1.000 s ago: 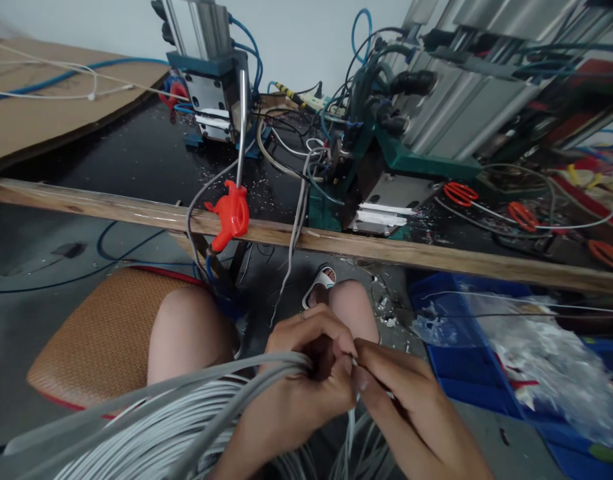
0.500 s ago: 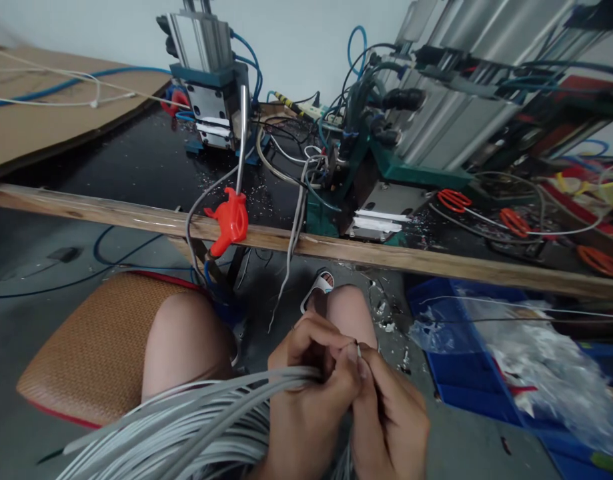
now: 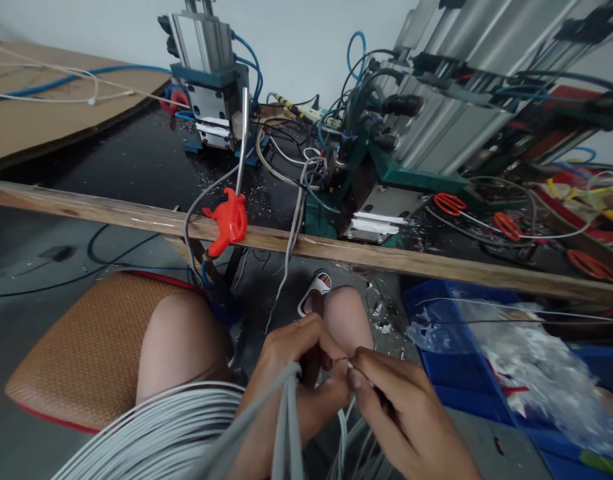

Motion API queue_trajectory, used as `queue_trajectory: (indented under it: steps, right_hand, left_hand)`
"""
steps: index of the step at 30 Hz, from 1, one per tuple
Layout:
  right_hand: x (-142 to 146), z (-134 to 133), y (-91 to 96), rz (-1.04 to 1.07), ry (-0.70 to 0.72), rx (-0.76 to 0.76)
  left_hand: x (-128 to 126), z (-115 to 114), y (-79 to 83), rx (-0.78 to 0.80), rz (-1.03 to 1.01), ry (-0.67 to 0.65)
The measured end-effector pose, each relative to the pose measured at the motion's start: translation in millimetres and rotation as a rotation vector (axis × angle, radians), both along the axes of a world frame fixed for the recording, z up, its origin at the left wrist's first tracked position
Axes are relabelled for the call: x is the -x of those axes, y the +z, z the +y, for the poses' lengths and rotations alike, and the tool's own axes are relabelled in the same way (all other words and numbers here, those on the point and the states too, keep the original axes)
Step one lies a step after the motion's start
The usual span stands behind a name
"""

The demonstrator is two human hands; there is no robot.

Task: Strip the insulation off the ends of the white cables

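A big bundle of thin grey cable (image 3: 161,423) lies over my lap at the bottom of the head view. My left hand (image 3: 283,350) is closed, with grey cable strands looping over and through its fingers, and its thumb and forefinger pinch a small cable end. Fingertip to fingertip with it, my right hand (image 3: 411,400) is closed in a pinch on the same cable end. The fingers largely cover that end, so its detail is hidden. More strands hang below, between the two hands.
A wood-edged black bench (image 3: 111,180) runs across in front. It carries a small press (image 3: 213,100), a larger pneumatic machine (image 3: 381,200) and a red nozzle (image 3: 229,223). Left stands a woven stool (image 3: 96,353); right, a blue bin (image 3: 451,380) with clear plastic bags (image 3: 541,360).
My hands have parted slightly, the right one moving right and down, still pinching at the fingertips. The cable strands over my left hand have swung from sideways to hanging downward.
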State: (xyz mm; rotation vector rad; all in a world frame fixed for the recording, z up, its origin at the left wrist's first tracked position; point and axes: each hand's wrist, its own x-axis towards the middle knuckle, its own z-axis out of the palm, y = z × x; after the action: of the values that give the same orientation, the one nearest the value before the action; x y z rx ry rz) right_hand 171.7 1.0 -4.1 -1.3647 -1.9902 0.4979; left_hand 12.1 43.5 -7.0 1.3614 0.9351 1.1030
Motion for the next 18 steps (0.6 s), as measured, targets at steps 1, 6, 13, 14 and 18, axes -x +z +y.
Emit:
queue_trajectory:
  steps: [1, 6, 13, 14, 18]
  right_hand:
    - [4.3, -0.4, -4.9, 0.023, -0.030, -0.004]
    - [36.5, -1.9, -29.4, 0.236, -0.289, -0.071]
    - [17.3, -3.0, -8.4, 0.264, -0.190, 0.076]
    - [7.3, -0.6, -1.9, 0.285, -0.105, 0.102]
    - [-24.6, 16.5, 15.6, 0.197, 0.326, 0.137]
  left_hand:
    - [-1.6, 0.1, -2.4, 0.018, -0.012, 0.006]
    - [-28.2, -10.9, -19.3, 0.080, -0.249, 0.322]
    - [-20.8, -7.0, -30.9, 0.308, -0.442, 0.182]
    - [-17.3, -4.8, -30.8, 0.363, -0.504, 0.139]
    - [-12.6, 0.4, -26.5, 0.493, -0.603, 0.066]
